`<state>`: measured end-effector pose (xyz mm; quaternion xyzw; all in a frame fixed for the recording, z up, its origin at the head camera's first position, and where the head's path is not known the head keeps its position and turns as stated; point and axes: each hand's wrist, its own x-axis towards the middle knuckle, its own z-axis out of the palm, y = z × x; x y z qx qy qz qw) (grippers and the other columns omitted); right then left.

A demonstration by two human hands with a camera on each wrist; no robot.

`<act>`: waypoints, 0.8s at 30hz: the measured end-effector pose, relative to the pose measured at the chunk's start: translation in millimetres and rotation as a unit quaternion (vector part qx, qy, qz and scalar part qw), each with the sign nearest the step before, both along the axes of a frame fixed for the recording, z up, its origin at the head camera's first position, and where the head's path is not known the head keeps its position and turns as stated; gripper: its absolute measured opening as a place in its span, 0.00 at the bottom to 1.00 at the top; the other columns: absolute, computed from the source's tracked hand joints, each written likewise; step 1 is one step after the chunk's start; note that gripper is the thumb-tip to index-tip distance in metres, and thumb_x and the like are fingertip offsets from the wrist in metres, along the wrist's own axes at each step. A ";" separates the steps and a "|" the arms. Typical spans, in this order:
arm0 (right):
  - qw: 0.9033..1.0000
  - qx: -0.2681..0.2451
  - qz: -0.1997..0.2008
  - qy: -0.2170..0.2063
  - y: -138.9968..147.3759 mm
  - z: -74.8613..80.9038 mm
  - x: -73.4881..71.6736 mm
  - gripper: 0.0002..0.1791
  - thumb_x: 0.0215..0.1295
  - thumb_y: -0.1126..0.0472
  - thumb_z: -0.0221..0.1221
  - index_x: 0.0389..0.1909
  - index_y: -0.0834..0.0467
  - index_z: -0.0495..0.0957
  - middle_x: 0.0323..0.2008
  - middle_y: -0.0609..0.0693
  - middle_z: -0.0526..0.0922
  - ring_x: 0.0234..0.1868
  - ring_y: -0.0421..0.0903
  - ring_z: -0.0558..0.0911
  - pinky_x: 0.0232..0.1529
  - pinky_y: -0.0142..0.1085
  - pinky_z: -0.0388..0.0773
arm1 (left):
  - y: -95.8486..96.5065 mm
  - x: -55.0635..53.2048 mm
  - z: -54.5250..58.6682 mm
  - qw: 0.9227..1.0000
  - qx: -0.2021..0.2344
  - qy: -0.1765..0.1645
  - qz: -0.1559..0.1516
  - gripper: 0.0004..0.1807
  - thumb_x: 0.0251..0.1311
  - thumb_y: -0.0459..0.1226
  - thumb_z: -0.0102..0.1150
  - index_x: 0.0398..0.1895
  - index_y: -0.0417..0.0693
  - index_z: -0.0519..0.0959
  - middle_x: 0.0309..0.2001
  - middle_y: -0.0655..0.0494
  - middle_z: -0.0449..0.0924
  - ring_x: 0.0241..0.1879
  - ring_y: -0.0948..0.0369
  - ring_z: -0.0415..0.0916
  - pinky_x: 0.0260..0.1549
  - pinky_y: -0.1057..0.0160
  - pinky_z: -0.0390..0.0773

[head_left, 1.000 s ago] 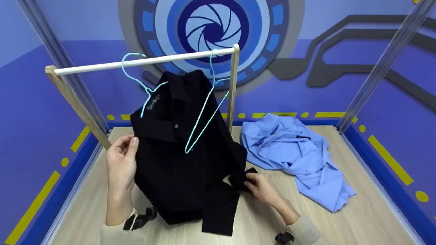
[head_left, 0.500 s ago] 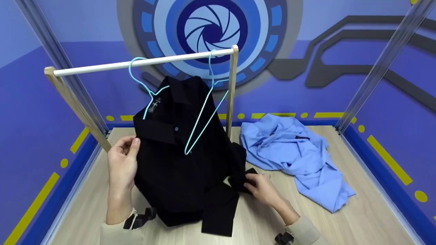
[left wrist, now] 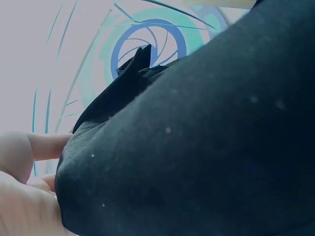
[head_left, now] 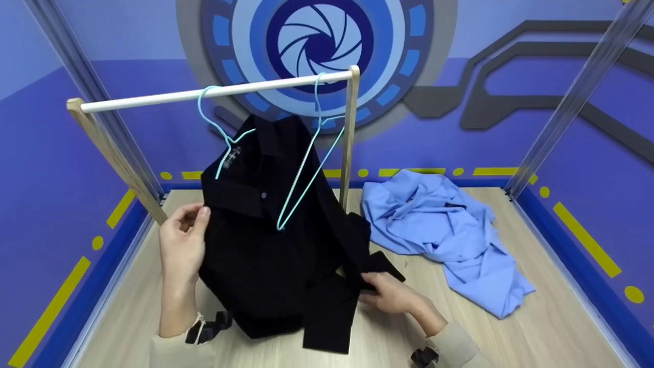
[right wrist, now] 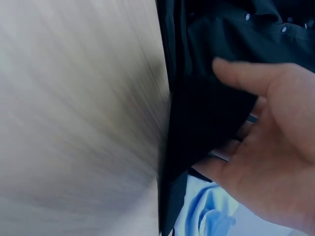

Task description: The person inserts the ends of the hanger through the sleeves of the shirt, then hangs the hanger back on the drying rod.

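A black button-up shirt (head_left: 255, 271) hangs tilted, with a light-blue hanger (head_left: 225, 135) showing in its collar opening. The hanger's hook loops at the white rod (head_left: 153, 100) of the rack. My left hand (head_left: 183, 245) pinches the shirt's shoulder just below the collar, thumb in front, other fingertips hidden behind cloth. Low on the right, my right hand (head_left: 391, 294) is at a black sleeve (head_left: 383, 268). In the right wrist view its thumb stands apart over the cloth (right wrist: 211, 118), and the other fingers pass behind. A second light-blue hanger (head_left: 299, 189) hangs bare in front of the shirt.
A crumpled blue shirt (head_left: 434, 220) lies on the wooden tabletop (head_left: 552, 306) at the right. The rack's wooden posts (head_left: 349, 138) stand on either side of the black shirt. Printed purple-blue walls (head_left: 577, 133) enclose the back and sides.
My right hand has let go of the cuff and slid slightly left and down; the cuff now spreads out rightward. The shirt's hanger has shifted a little right and down. My left hand keeps its pinch.
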<state>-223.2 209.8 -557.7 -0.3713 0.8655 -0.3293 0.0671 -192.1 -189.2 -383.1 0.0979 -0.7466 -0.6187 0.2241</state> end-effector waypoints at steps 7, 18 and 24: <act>0.997 0.070 0.016 0.000 -9.8 1.4 2.9 0.27 0.69 0.59 0.66 0.66 0.64 0.75 0.63 0.58 0.78 0.65 0.56 0.75 0.67 0.52 0.68 | -1.1 3.0 -0.7 0.999 -0.038 -0.005 0.009 0.19 0.77 0.43 0.55 0.57 0.37 0.80 0.49 0.48 0.78 0.44 0.59 0.74 0.40 0.68 0.73; 0.991 0.133 0.019 -0.013 -29.8 5.5 -0.2 0.33 0.68 0.55 0.66 0.69 0.67 0.72 0.68 0.62 0.72 0.70 0.61 0.69 0.69 0.51 0.65 | -0.7 7.2 -3.5 0.992 -0.103 0.031 0.058 0.16 0.75 0.42 0.58 0.55 0.38 0.82 0.45 0.49 0.80 0.41 0.61 0.74 0.42 0.65 0.71; 0.987 0.158 0.021 -0.024 -42.5 6.1 -2.7 0.35 0.67 0.53 0.67 0.69 0.67 0.71 0.70 0.63 0.70 0.71 0.61 0.67 0.70 0.50 0.65 | 0.7 9.4 -6.4 0.987 -0.136 0.041 0.075 0.17 0.75 0.41 0.58 0.58 0.40 0.82 0.48 0.50 0.78 0.43 0.61 0.71 0.42 0.62 0.69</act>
